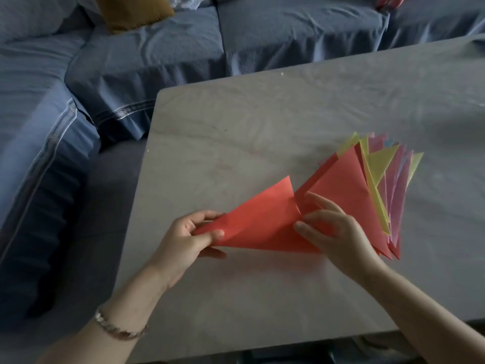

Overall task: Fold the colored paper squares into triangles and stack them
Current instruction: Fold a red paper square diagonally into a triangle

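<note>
red sheet (258, 227) folded to a triangle, just above table (262, 114), 9 o'clock of stack (367, 185). left hand (183, 240) pinches its left tip; right hand (333, 232) fingers press its right edge. judged light, limp, creasable: hold corners, not the middle.

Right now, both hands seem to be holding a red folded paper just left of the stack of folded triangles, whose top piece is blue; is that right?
Not quite: in the head view the stack is topped by a red triangle, not blue. The rest holds: the left hand and right hand hold the red folded paper just left of the stack.
</note>
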`<state>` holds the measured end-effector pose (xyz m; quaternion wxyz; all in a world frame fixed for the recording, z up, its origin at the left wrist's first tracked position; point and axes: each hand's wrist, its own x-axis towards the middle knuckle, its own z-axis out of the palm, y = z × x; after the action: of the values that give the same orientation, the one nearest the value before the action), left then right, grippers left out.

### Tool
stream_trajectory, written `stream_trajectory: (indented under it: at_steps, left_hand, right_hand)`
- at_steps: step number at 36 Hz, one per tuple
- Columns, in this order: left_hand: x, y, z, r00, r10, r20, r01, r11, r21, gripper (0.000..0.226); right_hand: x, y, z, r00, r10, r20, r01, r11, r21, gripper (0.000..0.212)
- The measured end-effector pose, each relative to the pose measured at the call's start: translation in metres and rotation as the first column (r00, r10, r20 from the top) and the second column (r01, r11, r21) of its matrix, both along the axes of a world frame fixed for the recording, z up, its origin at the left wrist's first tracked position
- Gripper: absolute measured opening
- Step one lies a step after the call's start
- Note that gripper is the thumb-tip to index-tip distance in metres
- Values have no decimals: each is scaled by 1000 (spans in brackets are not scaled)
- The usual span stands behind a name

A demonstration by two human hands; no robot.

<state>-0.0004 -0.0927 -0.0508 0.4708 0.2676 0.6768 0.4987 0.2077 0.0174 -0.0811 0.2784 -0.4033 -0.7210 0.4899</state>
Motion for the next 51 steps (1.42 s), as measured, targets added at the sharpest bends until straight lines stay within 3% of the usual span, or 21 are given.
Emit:
stream_trajectory:
  at_steps: [5,11,13,17,26,35,51]
  left_hand:
    - [-2,-11,7,991,-117,62,118,993,-19,25]
    - [-3,-10,11,969,-245,-16,240,959,-152,26]
    - [-1,-7,12,970,-237,-61,225,961,-159,23]
    - [9,0,17,926,-204,-318,185,979,-89,13]
    - [48,14,29,835,44,-548,48,987,153,20]
    - [59,15,38,829,105,-550,44,967,252,29]
    - [63,9,41,798,86,-596,81,965,248,20]
  right_hand:
    - [-5,9,8,997,-7,-73,-3,991,-134,15]
    - [-6,5,9,991,-108,-79,94,982,-162,18]
    - [-6,3,9,990,-128,-63,117,981,-152,21]
    - [-5,-2,15,989,-131,-63,121,984,-132,16]
    - [-5,-13,31,977,-175,-118,168,983,-68,12]
    - [-5,-18,42,966,-155,-209,149,988,-41,21]
    - [0,-20,53,978,-104,-183,104,995,-9,13]
